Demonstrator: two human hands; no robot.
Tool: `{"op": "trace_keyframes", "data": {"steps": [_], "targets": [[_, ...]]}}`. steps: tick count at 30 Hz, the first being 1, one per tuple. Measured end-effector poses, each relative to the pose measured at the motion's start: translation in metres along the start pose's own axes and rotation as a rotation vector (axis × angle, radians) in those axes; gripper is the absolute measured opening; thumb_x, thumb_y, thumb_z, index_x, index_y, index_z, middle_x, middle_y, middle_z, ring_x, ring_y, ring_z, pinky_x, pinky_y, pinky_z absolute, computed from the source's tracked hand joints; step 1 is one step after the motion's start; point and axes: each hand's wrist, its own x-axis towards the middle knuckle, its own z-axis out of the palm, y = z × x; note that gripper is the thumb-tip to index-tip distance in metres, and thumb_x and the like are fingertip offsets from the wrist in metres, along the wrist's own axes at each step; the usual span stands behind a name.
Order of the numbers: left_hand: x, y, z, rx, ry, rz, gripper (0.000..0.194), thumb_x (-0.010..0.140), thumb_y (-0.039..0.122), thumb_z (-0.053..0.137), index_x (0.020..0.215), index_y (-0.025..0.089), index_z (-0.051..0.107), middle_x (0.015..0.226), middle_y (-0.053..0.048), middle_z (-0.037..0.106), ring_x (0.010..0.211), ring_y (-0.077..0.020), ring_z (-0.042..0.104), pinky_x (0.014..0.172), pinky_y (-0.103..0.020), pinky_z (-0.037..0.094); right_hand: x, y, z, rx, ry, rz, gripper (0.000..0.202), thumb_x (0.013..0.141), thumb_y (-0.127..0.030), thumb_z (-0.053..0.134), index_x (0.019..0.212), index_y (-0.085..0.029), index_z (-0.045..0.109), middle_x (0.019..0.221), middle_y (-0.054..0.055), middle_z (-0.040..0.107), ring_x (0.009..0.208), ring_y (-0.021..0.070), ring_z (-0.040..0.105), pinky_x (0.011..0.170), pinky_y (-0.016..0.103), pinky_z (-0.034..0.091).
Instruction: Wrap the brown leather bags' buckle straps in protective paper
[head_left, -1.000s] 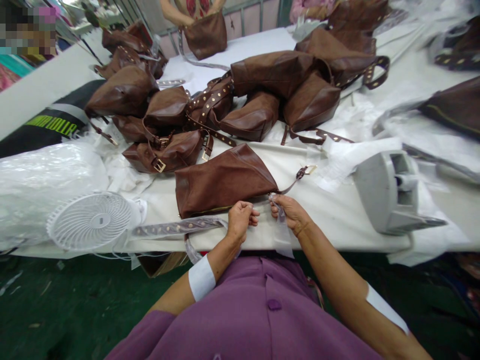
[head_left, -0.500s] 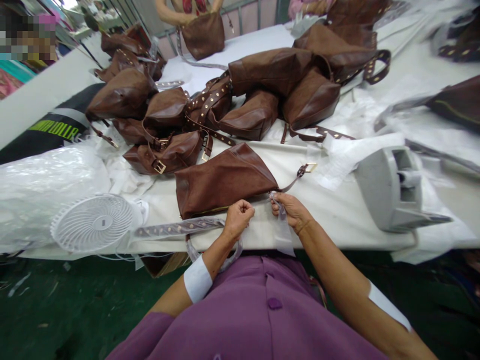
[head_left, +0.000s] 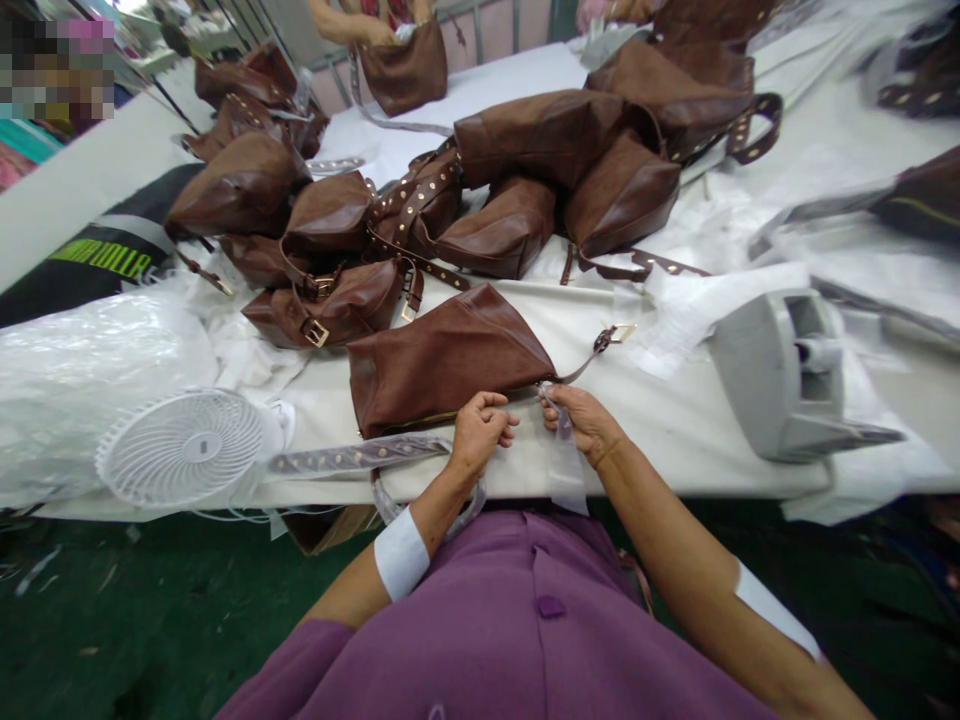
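Observation:
A brown handbag (head_left: pixel 450 360) lies on its side at the near part of the table, its zip edge toward me. My right hand (head_left: pixel 585 422) pinches a clear plastic strip (head_left: pixel 568 470) by the bag's right corner; the strip hangs down to the table edge. Just left of it, my left hand (head_left: pixel 482 435) is held over the near side of the bag with fingers slightly apart and nothing visible in them. A studded strap (head_left: pixel 360 455) in clear wrap lies left of that hand. From the bag's right end reaches a short strap with a gold buckle (head_left: pixel 622 334).
Several brown handbags (head_left: pixel 540 140) are heaped across the table behind. To the left stand a white fan (head_left: pixel 199 447) and a pile of clear plastic bags (head_left: pixel 97 370). A grey tape dispenser (head_left: pixel 772 375) stands right. Across the table, another person's hands are at a bag (head_left: pixel 405 70).
My left hand's fingers have loosened from a pinch and spread a little. The right hand keeps its hold on the plastic strip. Across the table, the other person's hand now shows at their bag's opening.

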Motion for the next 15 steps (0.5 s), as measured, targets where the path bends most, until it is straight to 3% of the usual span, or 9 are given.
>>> {"op": "trace_keyframes", "data": {"steps": [6,15], "targets": [[-0.002,0.0,-0.003,0.049,-0.063,-0.069,0.019,0.066,0.017,0.055,0.084,0.013,0.06,0.067,-0.005,0.064,0.048,-0.0101,0.054,0.043,-0.022,0.046,-0.001,0.0,0.001,-0.008,0.009,-0.005,0.007,0.068,-0.014,0.062,0.073,-0.012,0.057,0.055,-0.002,0.051,0.04,0.0051,0.044,0.035,0.015,0.034],[0.002,0.007,-0.011,0.073,-0.056,-0.016,0.008,0.067,0.022,0.059,0.067,0.013,0.058,0.06,-0.003,0.059,0.045,-0.009,0.051,0.039,-0.019,0.043,-0.007,-0.001,0.002,-0.129,0.03,-0.1,0.02,0.059,-0.02,0.072,0.07,-0.015,0.056,0.051,-0.005,0.049,0.041,0.0054,0.044,0.038,0.016,0.034]]}}
